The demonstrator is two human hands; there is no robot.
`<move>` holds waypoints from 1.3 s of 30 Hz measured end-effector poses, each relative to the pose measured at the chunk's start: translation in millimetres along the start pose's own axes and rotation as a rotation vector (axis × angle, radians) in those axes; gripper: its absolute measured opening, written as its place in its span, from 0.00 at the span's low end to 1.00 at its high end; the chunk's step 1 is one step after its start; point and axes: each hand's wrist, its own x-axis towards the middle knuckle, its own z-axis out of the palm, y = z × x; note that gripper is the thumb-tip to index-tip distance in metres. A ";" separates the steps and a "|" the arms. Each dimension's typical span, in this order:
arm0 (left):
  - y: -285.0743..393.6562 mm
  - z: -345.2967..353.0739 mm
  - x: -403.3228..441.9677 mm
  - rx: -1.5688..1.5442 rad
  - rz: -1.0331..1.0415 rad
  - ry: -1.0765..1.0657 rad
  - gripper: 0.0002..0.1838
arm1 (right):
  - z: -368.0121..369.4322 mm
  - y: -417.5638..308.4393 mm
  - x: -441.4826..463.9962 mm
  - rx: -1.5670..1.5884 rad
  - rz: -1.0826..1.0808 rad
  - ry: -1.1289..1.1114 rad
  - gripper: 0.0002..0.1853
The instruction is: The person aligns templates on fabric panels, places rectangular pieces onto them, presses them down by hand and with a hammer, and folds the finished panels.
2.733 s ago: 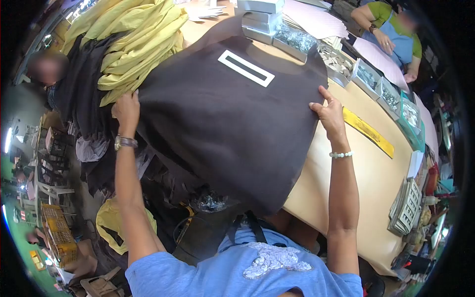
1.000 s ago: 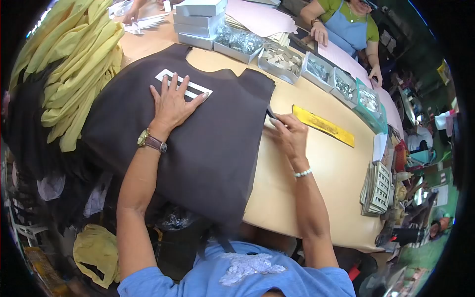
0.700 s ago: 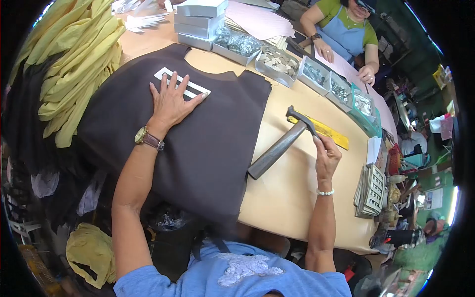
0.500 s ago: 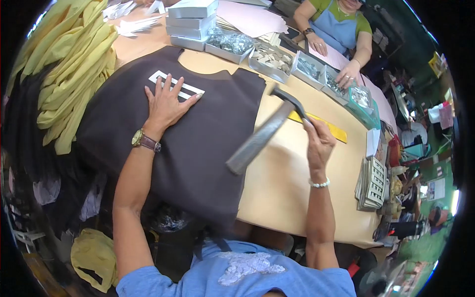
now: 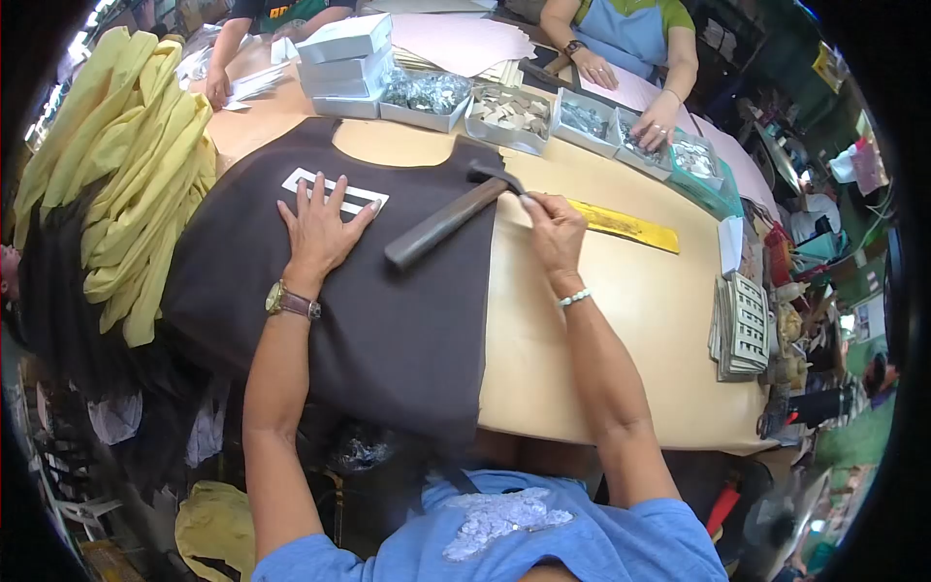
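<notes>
Spread fingers of the left hand (image 5: 323,233) hide part of a white frame (image 5: 372,199); closed fingers of the right hand (image 5: 560,231) cover the gripped end of a motion-blurred hammer (image 5: 441,225). Beyond both hands' fingers, the top edge crops two co-workers' heads, and metallic pieces (image 5: 585,120) appear too small to identify.

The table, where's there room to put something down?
On the table, there's bare room between the yellow strip, right forearm and card stack; a narrower patch lies between the strip and open boxes. It's crowded along those boxes and by the yellow cloth.
</notes>
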 end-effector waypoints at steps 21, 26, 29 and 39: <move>-13.9 9.4 8.5 0.040 -0.016 0.003 0.29 | 2.7 -47.3 -85.4 -0.349 -0.269 -0.266 0.31; -42.1 26.1 22.6 0.081 0.202 0.214 0.21 | -98.7 -56.3 -172.0 -0.789 -0.191 -0.539 0.35; -68.2 38.4 38.2 0.027 0.254 0.166 0.20 | -163.8 -64.0 -216.1 -0.880 0.003 -0.355 0.34; -99.7 14.4 65.2 0.141 0.547 0.259 0.23 | -407.6 56.3 -342.1 -1.376 0.804 0.469 0.29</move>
